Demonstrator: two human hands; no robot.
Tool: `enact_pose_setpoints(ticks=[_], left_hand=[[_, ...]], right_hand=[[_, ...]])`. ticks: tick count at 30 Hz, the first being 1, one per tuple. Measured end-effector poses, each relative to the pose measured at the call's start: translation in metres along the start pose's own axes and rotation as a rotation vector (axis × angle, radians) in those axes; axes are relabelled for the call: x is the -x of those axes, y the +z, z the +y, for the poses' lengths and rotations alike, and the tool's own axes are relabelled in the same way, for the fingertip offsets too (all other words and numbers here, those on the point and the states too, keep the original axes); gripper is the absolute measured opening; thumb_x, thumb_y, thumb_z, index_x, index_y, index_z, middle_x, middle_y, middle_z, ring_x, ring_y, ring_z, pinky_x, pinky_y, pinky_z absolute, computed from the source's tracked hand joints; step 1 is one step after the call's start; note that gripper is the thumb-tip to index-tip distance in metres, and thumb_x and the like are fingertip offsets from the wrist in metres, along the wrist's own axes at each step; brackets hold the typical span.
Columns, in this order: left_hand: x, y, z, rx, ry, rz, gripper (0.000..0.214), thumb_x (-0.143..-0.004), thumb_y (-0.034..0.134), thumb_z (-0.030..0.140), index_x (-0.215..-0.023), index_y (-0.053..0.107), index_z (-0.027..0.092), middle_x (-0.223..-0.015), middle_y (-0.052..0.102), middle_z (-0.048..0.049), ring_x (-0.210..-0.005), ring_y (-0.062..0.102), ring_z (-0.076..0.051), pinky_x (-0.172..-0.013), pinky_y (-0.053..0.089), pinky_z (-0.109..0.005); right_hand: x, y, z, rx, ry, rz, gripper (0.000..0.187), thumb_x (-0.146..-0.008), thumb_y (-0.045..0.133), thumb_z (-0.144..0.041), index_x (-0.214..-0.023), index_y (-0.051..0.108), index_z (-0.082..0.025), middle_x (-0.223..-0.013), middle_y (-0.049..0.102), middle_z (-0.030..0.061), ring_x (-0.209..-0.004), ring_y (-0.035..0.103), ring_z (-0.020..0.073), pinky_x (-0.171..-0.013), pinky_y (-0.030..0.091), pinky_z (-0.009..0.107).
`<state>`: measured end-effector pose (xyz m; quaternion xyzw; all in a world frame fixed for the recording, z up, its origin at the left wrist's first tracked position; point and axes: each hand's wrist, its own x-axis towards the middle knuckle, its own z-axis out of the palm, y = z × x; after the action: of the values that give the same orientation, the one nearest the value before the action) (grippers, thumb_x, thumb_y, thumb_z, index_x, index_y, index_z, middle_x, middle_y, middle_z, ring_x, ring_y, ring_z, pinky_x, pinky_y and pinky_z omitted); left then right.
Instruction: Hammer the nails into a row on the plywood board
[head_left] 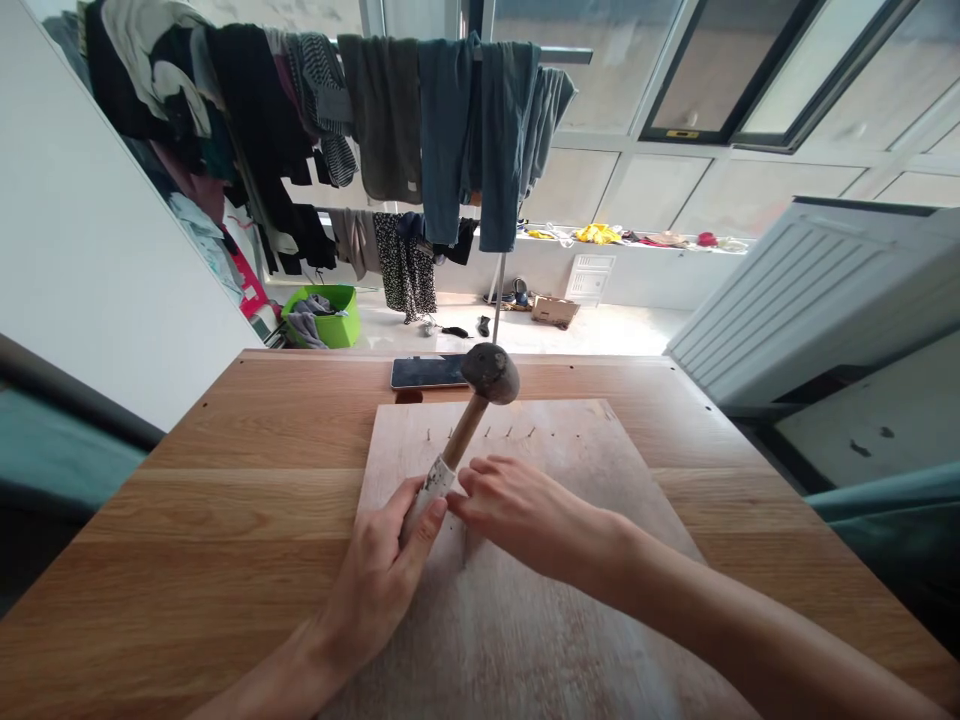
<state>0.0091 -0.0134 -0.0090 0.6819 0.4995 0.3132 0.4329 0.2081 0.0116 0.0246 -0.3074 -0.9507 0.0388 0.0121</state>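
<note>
My left hand [394, 550] is wrapped round the white grip of a rubber mallet [466, 425], which tilts up and away with its dark head [491, 373] raised. Just right of the grip, my right hand [502, 495] is closed with its fingers curled over the board; whatever its fingertips hold, if anything, is hidden. Beneath both hands lies a pale wooden board [555, 620]. Several thin nails [509, 432] stand in a row near its far edge, and small dark holes or spots [578, 436] continue that row to the right.
The board rests on a wood-grain table [247, 520]. Behind it a phone [426, 372] lies by the table's far edge, close to a small brown object [409, 397]. Beyond hang clothes on a rack [450, 130], with a green basket [346, 315] on the floor.
</note>
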Motion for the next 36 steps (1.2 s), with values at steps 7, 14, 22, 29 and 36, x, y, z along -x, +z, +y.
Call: enact_pose_setpoints(ticks=[7, 14, 22, 29, 36], left_hand=[[0.0, 0.001, -0.004, -0.001, -0.001, -0.04, 0.04, -0.103, 0.046, 0.057, -0.099, 0.059, 0.019, -0.065, 0.04, 0.0073, -0.058, 0.042, -0.012, -0.059, 0.037, -0.025], [-0.001, -0.001, -0.002, -0.006, -0.024, -0.098, 0.042, -0.103, 0.044, 0.059, -0.097, 0.057, 0.019, -0.063, 0.036, 0.0084, -0.054, 0.036, -0.012, -0.054, 0.032, -0.026], [-0.003, 0.0, -0.003, -0.052, -0.026, -0.127, 0.042, -0.103, 0.044, 0.058, -0.097, 0.058, 0.019, -0.065, 0.037, 0.0078, -0.057, 0.038, -0.012, -0.056, 0.033, -0.027], [-0.008, 0.0, 0.01, -0.092, 0.047, -0.24, 0.033, -0.105, 0.047, 0.051, -0.105, 0.061, 0.021, -0.066, 0.045, 0.008, -0.057, 0.042, -0.011, -0.058, 0.033, -0.026], [-0.03, 0.014, 0.031, -0.16, 0.04, -0.285, 0.035, -0.103, 0.046, 0.05, -0.098, 0.063, 0.019, -0.06, 0.045, 0.0077, -0.054, 0.042, -0.012, -0.057, 0.032, -0.028]], right_hand=[[0.062, 0.011, 0.069, -0.375, 0.255, 0.324, 0.018, -0.086, 0.058, -0.006, -0.094, 0.067, -0.019, -0.089, 0.067, 0.003, -0.072, 0.064, 0.0145, -0.065, 0.051, 0.027], [0.095, 0.053, 0.112, -0.469, 0.622, 0.771, 0.007, -0.088, 0.06, -0.023, -0.088, 0.067, -0.021, -0.089, 0.068, 0.0048, -0.079, 0.067, 0.0197, -0.075, 0.057, 0.034], [0.088, 0.056, 0.106, -0.439, 0.669, 0.641, 0.01, -0.087, 0.062, -0.026, -0.093, 0.069, -0.022, -0.081, 0.069, 0.0013, -0.07, 0.066, 0.0178, -0.07, 0.052, 0.031], [0.088, 0.057, 0.105, -0.389, 0.721, 0.642, 0.017, -0.084, 0.062, -0.028, -0.1, 0.066, -0.023, -0.078, 0.069, -0.0002, -0.065, 0.065, 0.0172, -0.069, 0.051, 0.03], [0.088, 0.063, 0.107, -0.329, 0.804, 0.698, 0.028, -0.079, 0.065, -0.032, -0.105, 0.062, -0.022, -0.077, 0.069, 0.0025, -0.068, 0.066, 0.024, -0.068, 0.052, 0.034]])
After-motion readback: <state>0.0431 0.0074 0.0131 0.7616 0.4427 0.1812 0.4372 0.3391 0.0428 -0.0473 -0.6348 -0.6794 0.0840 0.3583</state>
